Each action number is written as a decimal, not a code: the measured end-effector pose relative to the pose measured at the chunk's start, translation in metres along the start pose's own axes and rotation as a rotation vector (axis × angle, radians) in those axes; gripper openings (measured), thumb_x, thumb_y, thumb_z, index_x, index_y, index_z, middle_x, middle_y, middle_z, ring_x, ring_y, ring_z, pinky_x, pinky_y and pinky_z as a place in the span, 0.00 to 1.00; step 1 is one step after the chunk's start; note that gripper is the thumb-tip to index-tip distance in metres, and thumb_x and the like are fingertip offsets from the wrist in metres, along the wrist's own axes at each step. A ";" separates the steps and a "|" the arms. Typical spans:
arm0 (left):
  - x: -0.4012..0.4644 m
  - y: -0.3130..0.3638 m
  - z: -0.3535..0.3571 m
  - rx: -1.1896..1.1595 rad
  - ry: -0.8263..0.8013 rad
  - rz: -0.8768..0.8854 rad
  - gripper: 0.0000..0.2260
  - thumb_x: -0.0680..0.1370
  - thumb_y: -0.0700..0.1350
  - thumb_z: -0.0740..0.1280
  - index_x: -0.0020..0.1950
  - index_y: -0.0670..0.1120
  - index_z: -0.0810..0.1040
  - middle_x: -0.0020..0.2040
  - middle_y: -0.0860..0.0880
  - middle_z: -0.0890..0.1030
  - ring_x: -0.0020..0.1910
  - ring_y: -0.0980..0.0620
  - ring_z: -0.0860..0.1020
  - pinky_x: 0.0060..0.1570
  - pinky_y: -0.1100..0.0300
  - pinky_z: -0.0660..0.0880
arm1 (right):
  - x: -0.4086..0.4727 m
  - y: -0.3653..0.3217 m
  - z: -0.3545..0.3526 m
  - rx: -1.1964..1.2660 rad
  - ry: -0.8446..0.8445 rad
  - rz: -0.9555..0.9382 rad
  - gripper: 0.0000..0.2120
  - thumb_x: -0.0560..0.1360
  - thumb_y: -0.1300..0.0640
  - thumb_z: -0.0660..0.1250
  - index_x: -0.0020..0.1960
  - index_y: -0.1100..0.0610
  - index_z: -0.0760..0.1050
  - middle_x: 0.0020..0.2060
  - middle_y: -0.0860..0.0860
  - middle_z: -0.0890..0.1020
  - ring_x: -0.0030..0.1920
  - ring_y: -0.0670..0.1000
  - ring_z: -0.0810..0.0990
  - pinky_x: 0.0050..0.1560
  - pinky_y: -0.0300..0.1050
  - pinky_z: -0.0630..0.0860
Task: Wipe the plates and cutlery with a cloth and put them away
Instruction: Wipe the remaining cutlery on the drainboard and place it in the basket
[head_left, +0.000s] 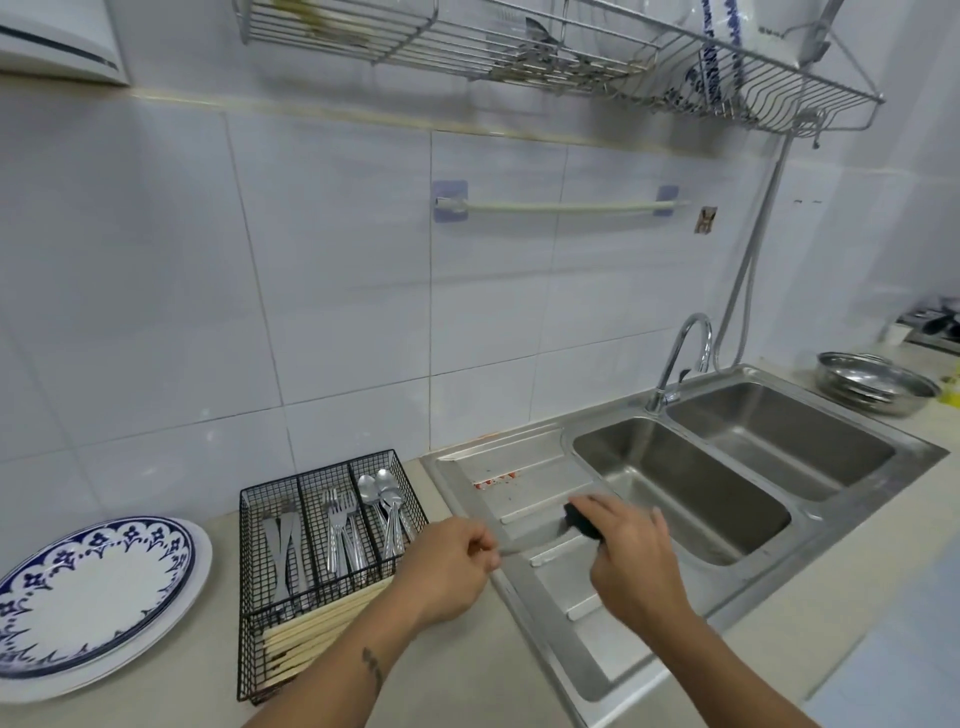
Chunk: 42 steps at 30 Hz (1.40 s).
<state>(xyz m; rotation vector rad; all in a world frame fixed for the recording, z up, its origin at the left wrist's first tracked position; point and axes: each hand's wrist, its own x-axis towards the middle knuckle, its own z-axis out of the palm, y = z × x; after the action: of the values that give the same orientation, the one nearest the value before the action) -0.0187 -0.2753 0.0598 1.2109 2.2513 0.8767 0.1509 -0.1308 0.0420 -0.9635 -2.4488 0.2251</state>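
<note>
Counting first. Two plates (88, 597) are lying stacked on the counter (457, 670) at far left, the blue-patterned one on top of a plain white one. Just right of them one black wire caddy (249, 571) is sitting with three upright compartments and one front trough. Left compartment: knives (283, 545), two as far as I can tell. Middle compartment: forks (340, 535), several, too bunched to count. Right compartment: spoons (384, 499), two bowls showing clearly, more handles below. Front trough: a bundle of pale chopsticks (317, 634), number unclear.

One steel sink (857, 499) with two basins is taking up the right side, with its ribbed drainboard (524, 488) toward me and one tap (680, 364) behind. One metal bowl (872, 384) is sitting on the counter beyond the sink. One wire rack (623, 57) is hanging on the wall overhead, holding blue-and-white crockery.

My left hand (447, 571) is hovering at the drainboard's left edge, fingers curled, thumb and forefinger pinching the end of a thin metal piece (519, 543); it is blurred and I cannot tell which kind of cutlery it is. My right hand (628, 551) is reaching in over the drainboard, fingers curled round a dark cloth (582, 522) pressed against the far end of that piece. Both forearms are angling in from the bottom edge.
</note>
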 end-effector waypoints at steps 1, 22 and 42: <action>-0.001 -0.002 0.003 -0.073 0.019 -0.017 0.06 0.78 0.47 0.70 0.42 0.53 0.81 0.37 0.56 0.78 0.39 0.55 0.76 0.39 0.61 0.72 | 0.005 0.002 -0.006 0.044 0.024 0.051 0.33 0.66 0.71 0.65 0.67 0.47 0.75 0.60 0.43 0.79 0.60 0.50 0.76 0.71 0.65 0.61; 0.010 0.022 -0.002 -0.849 0.404 -0.268 0.04 0.77 0.38 0.69 0.45 0.42 0.83 0.38 0.45 0.86 0.38 0.49 0.85 0.46 0.50 0.83 | -0.013 -0.073 0.027 0.272 0.104 -0.096 0.34 0.67 0.67 0.57 0.73 0.55 0.68 0.66 0.51 0.74 0.63 0.53 0.72 0.66 0.53 0.69; -0.001 0.021 -0.004 -1.059 0.378 -0.129 0.03 0.77 0.34 0.71 0.43 0.40 0.81 0.38 0.43 0.84 0.39 0.49 0.84 0.42 0.59 0.81 | 0.007 -0.040 0.010 0.117 0.088 -0.127 0.29 0.70 0.67 0.61 0.68 0.50 0.71 0.50 0.50 0.78 0.45 0.55 0.76 0.44 0.48 0.75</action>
<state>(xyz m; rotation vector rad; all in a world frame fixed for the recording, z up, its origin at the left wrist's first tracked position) -0.0085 -0.2689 0.0775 0.4124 1.5932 1.9869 0.1180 -0.1555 0.0489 -0.7496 -2.3773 0.2736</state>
